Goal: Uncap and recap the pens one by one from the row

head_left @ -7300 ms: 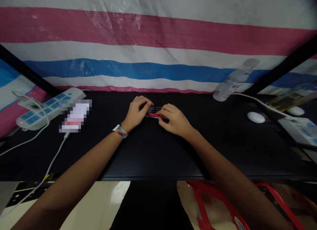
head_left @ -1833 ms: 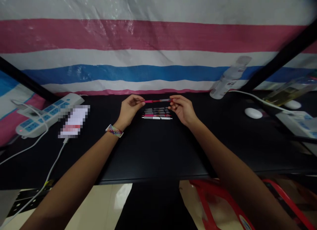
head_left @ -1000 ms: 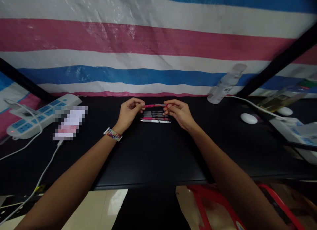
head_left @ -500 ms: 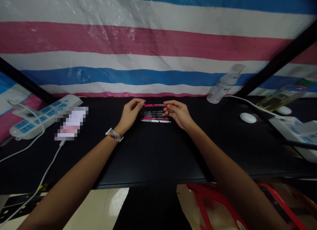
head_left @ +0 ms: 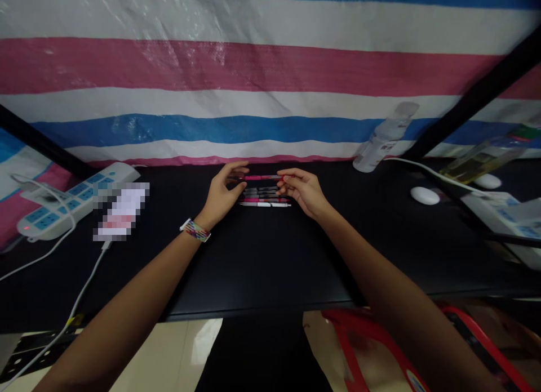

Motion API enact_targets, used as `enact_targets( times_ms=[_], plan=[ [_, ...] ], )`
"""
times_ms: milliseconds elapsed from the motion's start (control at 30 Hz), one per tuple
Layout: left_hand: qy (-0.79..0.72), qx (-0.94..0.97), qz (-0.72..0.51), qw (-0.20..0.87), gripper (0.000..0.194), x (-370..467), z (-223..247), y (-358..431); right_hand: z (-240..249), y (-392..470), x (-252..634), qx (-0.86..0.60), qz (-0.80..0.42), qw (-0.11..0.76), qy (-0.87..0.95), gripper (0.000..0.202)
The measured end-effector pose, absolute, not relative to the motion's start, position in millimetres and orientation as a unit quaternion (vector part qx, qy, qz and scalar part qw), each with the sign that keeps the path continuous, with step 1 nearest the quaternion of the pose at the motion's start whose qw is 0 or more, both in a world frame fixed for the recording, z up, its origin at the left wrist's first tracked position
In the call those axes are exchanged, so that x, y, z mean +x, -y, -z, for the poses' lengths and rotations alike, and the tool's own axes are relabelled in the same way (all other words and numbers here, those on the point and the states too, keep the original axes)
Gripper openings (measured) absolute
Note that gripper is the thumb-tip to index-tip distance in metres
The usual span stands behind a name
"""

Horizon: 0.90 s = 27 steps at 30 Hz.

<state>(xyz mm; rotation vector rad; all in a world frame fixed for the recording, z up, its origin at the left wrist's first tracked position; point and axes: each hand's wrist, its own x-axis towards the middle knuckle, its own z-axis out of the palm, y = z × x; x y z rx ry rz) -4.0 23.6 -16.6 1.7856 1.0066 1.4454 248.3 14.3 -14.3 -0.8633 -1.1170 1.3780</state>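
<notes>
A pink pen [head_left: 258, 178] lies crosswise at the far side of a row of pens on the black table. At its left end, my left hand [head_left: 224, 190] has thumb and fingers parted around the tip without gripping it. My right hand [head_left: 305, 190] pinches the pen's other end between thumb and fingertips. Nearer to me are several dark pens [head_left: 261, 193], a pink-and-dark pen [head_left: 264, 200] and a white pen [head_left: 265, 205], roughly parallel. The fingers of my right hand partly cover the right ends of the dark pens.
On the left are a white power strip [head_left: 80, 197], a blurred-out phone [head_left: 124, 212] and its cable. To the right stand a clear bottle [head_left: 380, 141], a white oval object [head_left: 425, 195], an oil-coloured bottle [head_left: 482, 158] and another power strip [head_left: 494, 212]. Striped sheeting [head_left: 270, 71] hangs behind.
The thumb and fingers of my left hand have spread apart, letting go of the pink pen's left end. My right hand stays at its right end. The view has shifted slightly.
</notes>
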Motion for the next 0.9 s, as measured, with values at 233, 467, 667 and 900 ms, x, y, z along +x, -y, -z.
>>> enact_targets(
  times_ms=[233, 467, 667, 900],
  plan=[
    [-0.417, 0.656, -0.532, 0.336, 0.025, -2.3, 16.2, -21.7, 13.5, -12.8, 247.5, -0.37, -0.583, 0.547, 0.474, 0.015],
    [-0.423, 0.678, -0.535, 0.275, 0.015, -1.0, 5.9, -14.2, 13.4, -13.3, 247.9, -0.367, -0.587, 0.549, 0.468, 0.017],
    [-0.409, 0.671, -0.549, 0.286, 0.017, 0.8, 4.9, -13.7, 5.7, -12.0, 248.7, -0.351, -0.64, 0.546, 0.412, 0.017],
    [-0.398, 0.632, -0.574, 0.334, 0.026, 0.8, 10.2, -18.7, 2.2, -10.9, 253.2, -0.306, -0.74, 0.5, 0.33, 0.041]
  ],
)
